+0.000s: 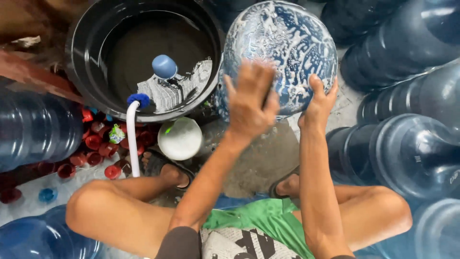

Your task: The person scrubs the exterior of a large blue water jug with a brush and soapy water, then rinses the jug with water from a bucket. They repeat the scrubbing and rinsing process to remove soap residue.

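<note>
A large blue water jug (282, 48) covered in white soap foam lies on its side in front of me. My left hand (250, 103) presses flat against its near side, fingers spread; something dark, which I cannot make out, shows under the palm. My right hand (320, 98) grips the jug's lower right edge and steadies it. I sit low with knees apart and sandalled feet on the wet concrete floor.
A black tub (86, 57) of water with a blue scoop (164, 66) stands at the upper left, a white hose (132, 139) hooked over its rim. A white bowl (180, 138) and several red caps (100, 144) lie below it. Blue jugs (412, 153) crowd both sides.
</note>
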